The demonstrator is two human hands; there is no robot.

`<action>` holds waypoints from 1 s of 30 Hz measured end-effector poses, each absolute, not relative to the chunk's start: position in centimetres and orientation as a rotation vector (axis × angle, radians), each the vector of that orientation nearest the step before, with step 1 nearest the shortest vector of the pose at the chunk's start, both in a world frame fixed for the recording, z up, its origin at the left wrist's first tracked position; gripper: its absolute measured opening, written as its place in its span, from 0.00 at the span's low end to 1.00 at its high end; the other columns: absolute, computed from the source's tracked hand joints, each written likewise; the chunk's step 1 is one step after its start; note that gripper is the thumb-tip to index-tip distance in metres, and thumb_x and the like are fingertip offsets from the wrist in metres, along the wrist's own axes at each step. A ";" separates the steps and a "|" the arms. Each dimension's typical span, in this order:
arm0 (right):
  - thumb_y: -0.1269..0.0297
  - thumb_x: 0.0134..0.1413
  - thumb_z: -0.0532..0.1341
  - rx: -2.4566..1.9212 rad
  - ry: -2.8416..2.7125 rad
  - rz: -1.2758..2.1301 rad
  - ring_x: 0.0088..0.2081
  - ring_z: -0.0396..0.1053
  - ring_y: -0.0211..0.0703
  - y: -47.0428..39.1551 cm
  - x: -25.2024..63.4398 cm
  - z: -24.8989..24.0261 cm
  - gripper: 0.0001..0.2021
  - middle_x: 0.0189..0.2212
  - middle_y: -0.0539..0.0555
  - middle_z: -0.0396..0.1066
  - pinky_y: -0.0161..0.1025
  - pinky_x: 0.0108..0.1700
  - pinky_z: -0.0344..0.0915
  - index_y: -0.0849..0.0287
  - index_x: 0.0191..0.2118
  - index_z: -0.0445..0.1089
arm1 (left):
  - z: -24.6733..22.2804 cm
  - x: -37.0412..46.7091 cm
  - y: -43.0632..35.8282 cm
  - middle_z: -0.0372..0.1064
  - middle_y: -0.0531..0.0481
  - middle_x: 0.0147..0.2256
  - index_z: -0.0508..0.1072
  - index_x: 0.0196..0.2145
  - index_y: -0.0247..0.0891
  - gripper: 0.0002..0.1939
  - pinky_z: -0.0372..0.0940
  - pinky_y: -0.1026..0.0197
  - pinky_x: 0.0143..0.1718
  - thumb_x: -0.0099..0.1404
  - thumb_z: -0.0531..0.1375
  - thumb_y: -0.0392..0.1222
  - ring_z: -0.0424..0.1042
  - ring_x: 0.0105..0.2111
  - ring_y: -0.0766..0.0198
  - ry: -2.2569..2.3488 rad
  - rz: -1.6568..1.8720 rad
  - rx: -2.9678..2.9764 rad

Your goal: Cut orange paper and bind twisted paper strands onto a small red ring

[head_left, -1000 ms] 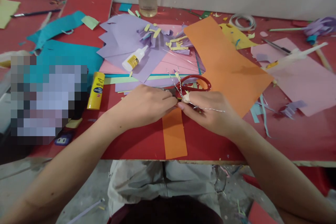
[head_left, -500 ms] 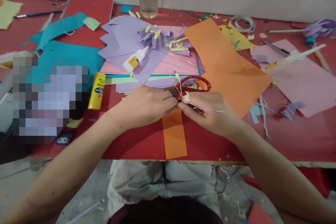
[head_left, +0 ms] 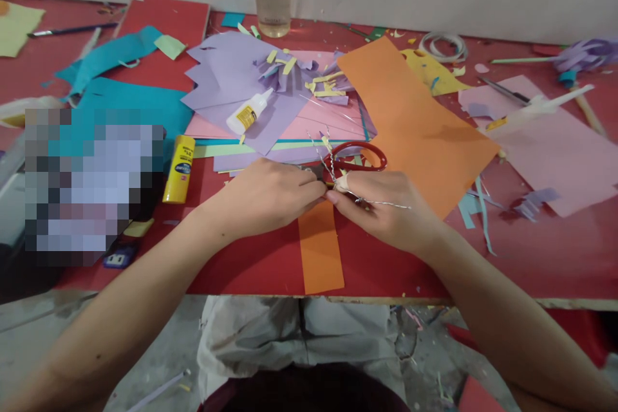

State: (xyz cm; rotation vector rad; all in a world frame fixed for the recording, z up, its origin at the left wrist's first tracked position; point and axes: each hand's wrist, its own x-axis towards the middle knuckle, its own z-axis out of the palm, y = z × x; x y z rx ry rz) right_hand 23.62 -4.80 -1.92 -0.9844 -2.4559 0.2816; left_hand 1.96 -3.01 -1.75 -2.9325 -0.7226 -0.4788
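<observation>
Just in front of the scissors [head_left: 385, 156], the wire [head_left: 332, 161] is being pinched in the fingers of the right hand [head_left: 386, 206]; those of the left hand [head_left: 270, 193] are being curled, their hold being hidden. A steady pinch is being called for, loose ends clear of the scissors.

The wire [head_left: 332, 162] is silver, the scissor handles [head_left: 365, 169] glossy red. The strip [head_left: 322, 259] and big sheet [head_left: 420, 125] are plain orange, the table [head_left: 391, 277] red. The glue stick [head_left: 178, 175] is yellow with a blue oval; the glue bottle [head_left: 248, 116], white with a yellow label. Trousers [head_left: 255, 328]: pale grey.
</observation>
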 end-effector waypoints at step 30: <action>0.65 0.65 0.56 -0.991 -2.406 0.285 0.21 0.55 0.33 -4.8 23.6 -1.6 0.14 0.19 0.45 0.59 0.34 0.26 0.51 0.58 0.26 0.61 | -1.4 1.9 -2.9 0.69 0.52 0.24 0.71 0.30 0.36 0.17 0.56 0.62 0.23 0.73 0.49 0.39 0.68 0.23 0.66 -0.743 -0.566 -2.945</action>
